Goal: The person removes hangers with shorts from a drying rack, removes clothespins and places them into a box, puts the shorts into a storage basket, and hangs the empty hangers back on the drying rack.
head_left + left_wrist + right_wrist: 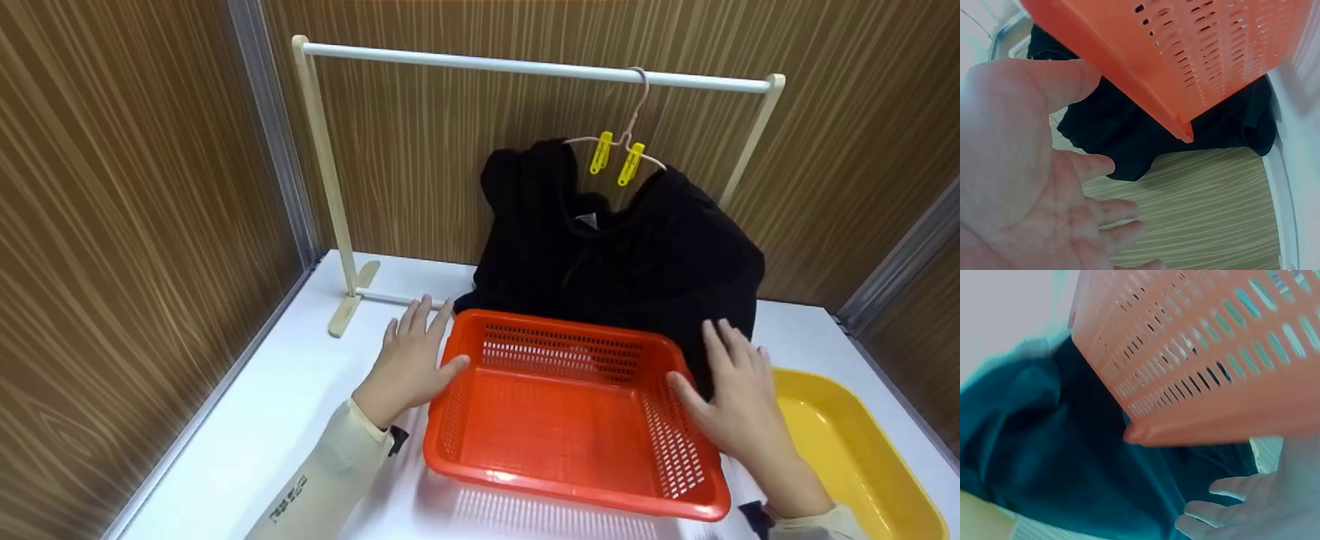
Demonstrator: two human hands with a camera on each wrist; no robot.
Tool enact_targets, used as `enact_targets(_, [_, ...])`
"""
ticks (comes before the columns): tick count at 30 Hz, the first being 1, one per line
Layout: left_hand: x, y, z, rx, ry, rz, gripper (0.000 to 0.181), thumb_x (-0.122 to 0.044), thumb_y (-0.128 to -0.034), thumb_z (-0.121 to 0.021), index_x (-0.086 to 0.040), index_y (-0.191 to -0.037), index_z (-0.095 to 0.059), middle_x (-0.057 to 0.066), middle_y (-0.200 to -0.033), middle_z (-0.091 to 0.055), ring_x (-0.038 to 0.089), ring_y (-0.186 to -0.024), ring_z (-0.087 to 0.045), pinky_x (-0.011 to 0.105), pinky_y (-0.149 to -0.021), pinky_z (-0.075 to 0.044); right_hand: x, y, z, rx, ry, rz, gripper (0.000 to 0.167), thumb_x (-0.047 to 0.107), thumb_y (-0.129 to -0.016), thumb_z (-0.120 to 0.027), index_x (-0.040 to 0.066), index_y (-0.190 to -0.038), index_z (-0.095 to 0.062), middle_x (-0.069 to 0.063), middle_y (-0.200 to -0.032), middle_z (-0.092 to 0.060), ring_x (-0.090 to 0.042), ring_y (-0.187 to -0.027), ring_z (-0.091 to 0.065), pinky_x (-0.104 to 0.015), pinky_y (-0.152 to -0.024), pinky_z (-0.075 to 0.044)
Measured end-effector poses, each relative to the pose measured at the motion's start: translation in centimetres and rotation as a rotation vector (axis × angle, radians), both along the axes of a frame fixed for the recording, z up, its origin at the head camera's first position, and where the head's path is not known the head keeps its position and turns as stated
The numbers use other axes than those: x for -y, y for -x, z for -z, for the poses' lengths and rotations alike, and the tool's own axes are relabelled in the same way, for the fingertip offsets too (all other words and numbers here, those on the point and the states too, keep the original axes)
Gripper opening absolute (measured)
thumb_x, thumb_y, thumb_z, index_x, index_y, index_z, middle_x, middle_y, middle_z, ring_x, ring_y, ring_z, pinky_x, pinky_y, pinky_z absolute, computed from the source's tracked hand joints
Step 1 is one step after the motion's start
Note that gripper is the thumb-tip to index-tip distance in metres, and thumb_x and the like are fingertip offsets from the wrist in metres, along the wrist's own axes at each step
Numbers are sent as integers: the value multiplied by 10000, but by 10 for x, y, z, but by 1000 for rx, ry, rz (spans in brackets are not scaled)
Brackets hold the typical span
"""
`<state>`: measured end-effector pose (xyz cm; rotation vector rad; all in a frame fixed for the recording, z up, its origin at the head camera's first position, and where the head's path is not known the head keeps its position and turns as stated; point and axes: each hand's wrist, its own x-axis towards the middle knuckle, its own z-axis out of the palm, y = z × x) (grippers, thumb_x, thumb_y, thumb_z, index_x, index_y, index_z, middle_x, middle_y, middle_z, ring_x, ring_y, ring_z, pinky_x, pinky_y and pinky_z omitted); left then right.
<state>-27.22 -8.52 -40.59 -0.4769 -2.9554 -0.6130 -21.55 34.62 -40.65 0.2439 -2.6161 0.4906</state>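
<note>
A red-orange, rectangular, perforated plastic basket [555, 427] was flanked by the straight, spread, non-gripping fingers of the bare left hand [411, 367] and bare right hand [742, 401]; even pressure from both was judged steadiest.

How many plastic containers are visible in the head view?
2: the red rectangular perforated plastic basket, between the left hand and right hand; the yellow plastic basin, at the right, partly hidden behind the right forearm.
</note>
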Motion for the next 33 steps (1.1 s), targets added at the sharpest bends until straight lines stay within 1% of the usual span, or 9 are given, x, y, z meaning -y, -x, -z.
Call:
enact_targets(3, [-1,-1,3,27,8,9,852,-514,-991,-618,-183,-1659,-204,178,-1698,-196,376,-1567,-173,619,-1212,-178,-3,-1,-11,-70,22,-26,834,342,-950,-728,-12,-1585,-318,-330,-1592,-300,-575,-1419,-277,-653,-1201,-101])
enact_targets(8, [0,-3,4,61,0,34,833,-499,-988,-626,-159,-1648,-247,203,-1645,-315,416,-1475,-357,626,-1125,-355,-7,3,-36,-143,62,-70,818,247,-917,-759,-17,-1570,-344,-321,-1580,-334,-582,-1389,-321,-682,-1162,-183])
enact_targets(11, [1,-4,4,61,-8,65,795,-460,-990,-641,-150,-1633,-290,212,-1571,-418,410,-1353,-479,617,-1038,-449,-10,13,-53,-202,100,-79,792,209,-901,-763,-22,-1552,-375,-314,-1571,-356,-574,-1398,-329,-681,-1162,-198])
enact_targets(14, [1,-3,4,59,-11,91,708,-407,-1003,-640,-133,-1596,-367,186,-1446,-535,363,-1199,-561,574,-980,-492,-16,29,-66,-235,152,-54,754,208,-917,-736,-8,-1550,-387,-276,-1592,-346,-533,-1439,-306,-664,-1172,-209])
enact_targets(18, [0,-2,4,64,-2,127,598,-363,-1024,-615,-90,-1532,-456,137,-1234,-648,306,-1045,-618,522,-919,-515,-25,49,-75,-180,221,-9,745,254,-978,-664,27,-1595,-312,-244,-1633,-281,-483,-1482,-246,-638,-1197,-179])
enact_targets(22, [-2,-2,4,60,-8,170,552,-319,-1035,-592,-46,-1501,-481,94,-1031,-666,250,-889,-628,468,-819,-537,-30,63,-80,-90,266,-24,743,279,-1019,-612,12,-1609,-248,-293,-1609,-280,-506,-1453,-273,-646,-1195,-166])
enact_targets(27, [-2,-3,4,56,0,179,590,-299,-1044,-563,1,-1535,-430,89,-997,-653,223,-833,-607,438,-785,-541,-25,76,-92,-23,311,-39,635,362,-1052,-551,-3,-1540,-371,-303,-1512,-417,-505,-1362,-406,-675,-1133,-259])
enact_targets(31, [-2,-4,4,66,2,178,605,-306,-1048,-551,-1,-1550,-406,94,-1006,-649,225,-827,-606,433,-774,-543,-17,83,-101,6,269,-26,565,436,-1062,-500,-2,-1419,-492,-299,-1367,-542,-481,-1228,-510,-666,-1039,-347])
enact_targets(33, [-3,-4,4,76,5,173,618,-311,-1050,-542,0,-1561,-388,119,-1074,-660,230,-851,-609,431,-792,-545,-14,86,-103,13,232,-15,549,458,-1061,-488,0,-1361,-528,-299,-1285,-585,-475,-1142,-548,-653,-973,-380])
